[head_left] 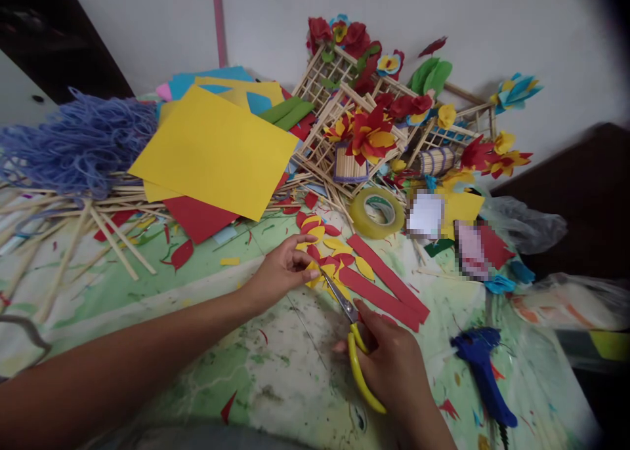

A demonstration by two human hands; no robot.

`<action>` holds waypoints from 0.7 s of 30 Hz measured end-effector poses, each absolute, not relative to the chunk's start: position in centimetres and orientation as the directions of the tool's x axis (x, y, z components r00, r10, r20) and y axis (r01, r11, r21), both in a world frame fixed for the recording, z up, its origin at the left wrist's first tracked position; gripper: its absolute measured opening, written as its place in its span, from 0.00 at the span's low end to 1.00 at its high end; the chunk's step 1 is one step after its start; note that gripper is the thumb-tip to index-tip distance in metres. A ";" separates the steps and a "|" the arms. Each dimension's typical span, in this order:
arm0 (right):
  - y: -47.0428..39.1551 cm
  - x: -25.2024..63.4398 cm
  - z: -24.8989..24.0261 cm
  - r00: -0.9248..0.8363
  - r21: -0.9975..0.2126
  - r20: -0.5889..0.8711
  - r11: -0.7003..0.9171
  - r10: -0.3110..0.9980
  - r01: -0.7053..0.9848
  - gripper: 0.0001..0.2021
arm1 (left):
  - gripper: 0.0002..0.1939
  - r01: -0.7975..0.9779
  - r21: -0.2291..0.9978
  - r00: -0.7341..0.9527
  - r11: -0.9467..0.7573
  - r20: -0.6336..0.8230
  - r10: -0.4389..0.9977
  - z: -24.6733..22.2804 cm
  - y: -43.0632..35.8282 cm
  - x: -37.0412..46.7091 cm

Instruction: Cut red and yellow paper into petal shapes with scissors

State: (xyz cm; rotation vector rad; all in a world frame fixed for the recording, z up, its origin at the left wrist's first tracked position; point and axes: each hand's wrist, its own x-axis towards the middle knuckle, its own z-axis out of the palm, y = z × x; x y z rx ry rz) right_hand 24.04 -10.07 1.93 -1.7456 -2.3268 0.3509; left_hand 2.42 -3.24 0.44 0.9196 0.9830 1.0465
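Bare left forearm (132, 361) foremost, the left hand (280, 271) pinches a small yellow paper petal (312, 274), likely light, easily creased and best held by its edge, beside yellow-handled metal scissors (350, 312) gripped in the right hand (396, 358).

Twine (79, 138), violet-blue, tangled: is lying over wooden sticks (114, 243), far left. Stick frames (358, 98), flower-trimmed: are clustering before the white wall (266, 17). Tape (361, 219), yellowish, one roll: is lying near them. Glue gun (485, 371), blue: is lying at right.
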 end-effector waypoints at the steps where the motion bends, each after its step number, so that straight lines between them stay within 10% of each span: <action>1: -10.0 24.0 2.0 -0.279 -0.307 0.026 0.273 0.960 0.912 0.27 | 0.31 -0.250 0.936 0.199 0.248 -0.201 0.959 0.5 -3.2 2.4; 21: -9.9 24.2 2.2 -0.307 -0.287 -0.003 0.293 0.952 0.912 0.27 | 0.35 -0.226 0.939 0.332 0.258 -0.175 0.927 0.3 -3.1 2.2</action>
